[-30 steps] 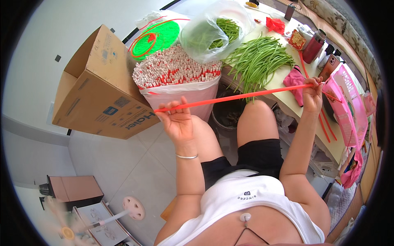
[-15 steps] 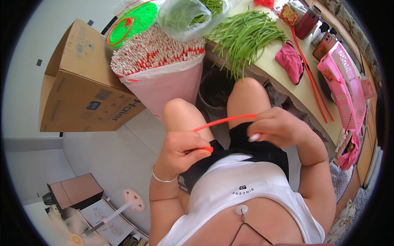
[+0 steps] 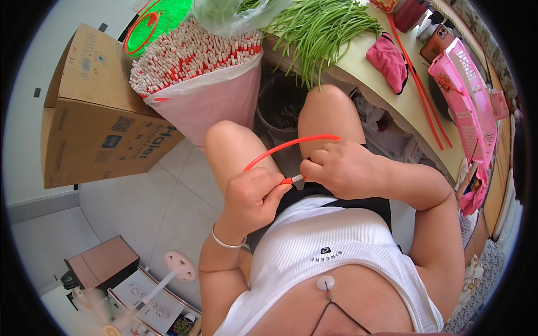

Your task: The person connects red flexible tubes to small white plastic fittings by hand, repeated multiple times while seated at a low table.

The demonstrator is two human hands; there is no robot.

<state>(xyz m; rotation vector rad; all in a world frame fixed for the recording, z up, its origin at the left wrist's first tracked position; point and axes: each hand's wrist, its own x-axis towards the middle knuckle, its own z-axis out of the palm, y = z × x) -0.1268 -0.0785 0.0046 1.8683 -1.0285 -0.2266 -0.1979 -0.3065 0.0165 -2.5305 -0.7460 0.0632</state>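
A thin red flexible tube (image 3: pixel 288 144) arches above my lap, bent into a loop. My left hand (image 3: pixel 252 193) is closed on it and pinches one red end between thumb and finger. Pinched in my right hand (image 3: pixel 343 168) is the other end, with a whitish tip (image 3: pixel 297 178) that meets the red end between my hands. Whether the tip sits inside the red end or only touches it, I cannot tell. Beyond my left knee stands a white-pink bag (image 3: pixel 216 92), packed with many similar red sticks with whitish ends (image 3: pixel 193 56).
A big cardboard box (image 3: pixel 101 123) stands at the left, beside a bright green round thing (image 3: pixel 168 28). On the table (image 3: pixel 386 103) are green vegetable stems (image 3: pixel 322 36), a pink cloth (image 3: pixel 388 61), long red sticks (image 3: pixel 420 84), a phone (image 3: pixel 436 43) and a pink basket (image 3: pixel 462 101). A dark bin (image 3: pixel 277 106) stands beyond my knees.
My hands have come together, and the tube is bent into a tighter arch. The whitish tip now meets the red end. The view has shifted slightly.
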